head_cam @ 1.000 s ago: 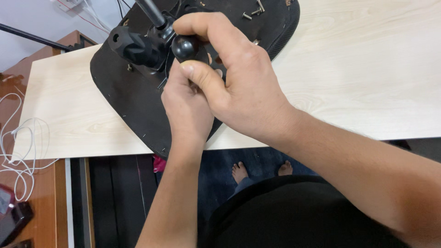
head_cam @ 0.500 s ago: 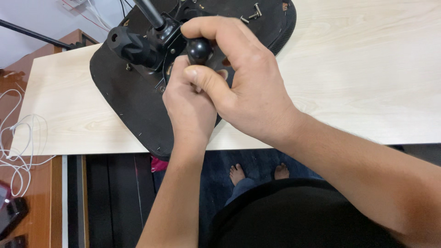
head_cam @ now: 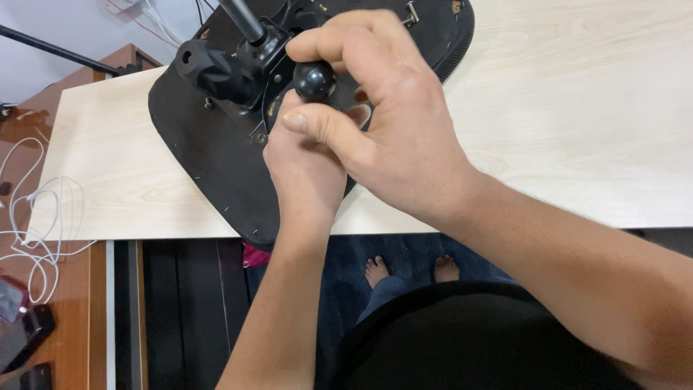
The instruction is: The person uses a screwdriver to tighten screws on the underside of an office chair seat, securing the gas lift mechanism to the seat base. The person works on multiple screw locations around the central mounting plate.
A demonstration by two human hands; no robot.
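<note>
A black upturned chair seat [head_cam: 209, 155] lies on the pale wooden table [head_cam: 563, 101], its metal mechanism [head_cam: 224, 68] facing up. My right hand [head_cam: 390, 137] wraps over a round black knob [head_cam: 314, 79], thumb and fingers pinching it. My left hand [head_cam: 307, 162] sits under the right one, pressed against the seat beside the mechanism; its fingers are hidden, so what they hold cannot be seen. A dark rod [head_cam: 242, 18] rises from the mechanism toward the top edge.
White cables [head_cam: 32, 217] lie on a brown surface at the left, with dark small devices [head_cam: 25, 328] below them. A black bar [head_cam: 58, 49] crosses the upper left. My bare feet [head_cam: 408, 269] show on the dark floor under the table edge.
The view has shifted slightly, so seat and hands sit a little right and lower. My right hand's grip has turned on the knob, which now shows more between thumb and fingers.
</note>
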